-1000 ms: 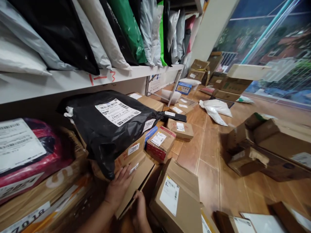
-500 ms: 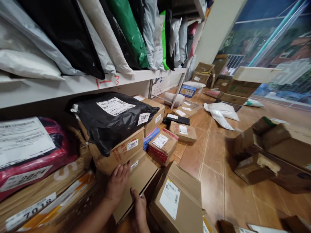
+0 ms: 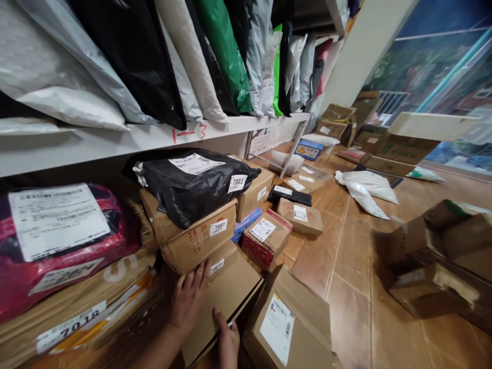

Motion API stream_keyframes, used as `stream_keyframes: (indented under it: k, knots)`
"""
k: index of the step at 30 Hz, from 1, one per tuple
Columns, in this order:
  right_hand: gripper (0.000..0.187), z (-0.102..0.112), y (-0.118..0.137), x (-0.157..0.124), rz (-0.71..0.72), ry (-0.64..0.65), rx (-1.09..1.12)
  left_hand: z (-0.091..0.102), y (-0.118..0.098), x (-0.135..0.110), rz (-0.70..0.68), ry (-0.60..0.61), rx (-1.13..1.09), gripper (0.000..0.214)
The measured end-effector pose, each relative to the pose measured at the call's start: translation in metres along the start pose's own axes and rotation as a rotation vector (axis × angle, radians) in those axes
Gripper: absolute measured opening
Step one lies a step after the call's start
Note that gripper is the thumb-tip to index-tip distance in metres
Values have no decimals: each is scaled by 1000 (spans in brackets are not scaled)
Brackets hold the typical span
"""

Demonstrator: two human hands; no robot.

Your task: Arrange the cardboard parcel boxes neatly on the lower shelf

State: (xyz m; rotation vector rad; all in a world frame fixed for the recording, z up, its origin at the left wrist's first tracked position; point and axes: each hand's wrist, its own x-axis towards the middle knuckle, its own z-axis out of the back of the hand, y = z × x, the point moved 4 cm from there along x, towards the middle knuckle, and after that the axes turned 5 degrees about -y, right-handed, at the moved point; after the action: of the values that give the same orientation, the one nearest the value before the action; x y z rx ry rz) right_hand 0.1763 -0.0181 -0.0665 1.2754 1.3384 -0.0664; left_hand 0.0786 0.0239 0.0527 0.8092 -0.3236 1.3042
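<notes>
My left hand (image 3: 192, 298) lies on the top of a plain brown cardboard box (image 3: 232, 284), fingers stretched out toward a partly covered label. It holds nothing. At the same box's near right edge, my right hand (image 3: 227, 335) grips the rim, thumb on top and the other fingers hidden below. Just beyond stands a carton labelled 7007 (image 3: 192, 241), with a black plastic-wrapped parcel marked 7003 (image 3: 200, 187) on it. Another brown carton (image 3: 303, 307) with a white label sits right of my right hand.
A white shelf (image 3: 154, 136) filled with mailer bags overhangs the left. Below it lie a pink wrapped parcel (image 3: 119, 225) and a carton marked 7018 (image 3: 23, 335). A red-sided box (image 3: 265, 238) and a white bag (image 3: 369, 187) lie on the wooden floor; open cartons (image 3: 418, 241) stand right.
The view has turned slightly left, so the surroundings sit farther right in the picture. Both hands keep nearly the same places on the box.
</notes>
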Motion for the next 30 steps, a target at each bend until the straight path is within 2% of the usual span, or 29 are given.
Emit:
stream_keyframes:
  k: [8,14,18,21,25,28,30]
  knots:
    - [58,5,-13,14,22,16,-1,0,8,2,38,16,-68,48]
    - [56,14,-21,26,21,-9,-57,-1,1,4,-11,37,-64,47]
    - [57,23,-30,40,3,-40,-83,8,-4,27,-24,17,-155,31]
    - [59,22,-30,41,-10,-30,-104,10,-20,58,-207,-14,-264,28]
    - [64,15,-18,31,13,-18,-145,-17,-60,94,-474,125,-300,33]
    - [65,9,-8,24,29,7,-140,-45,-78,112,-536,244,-266,37]
    - [65,8,-4,22,27,9,-156,-58,-79,116,-554,320,-237,53]
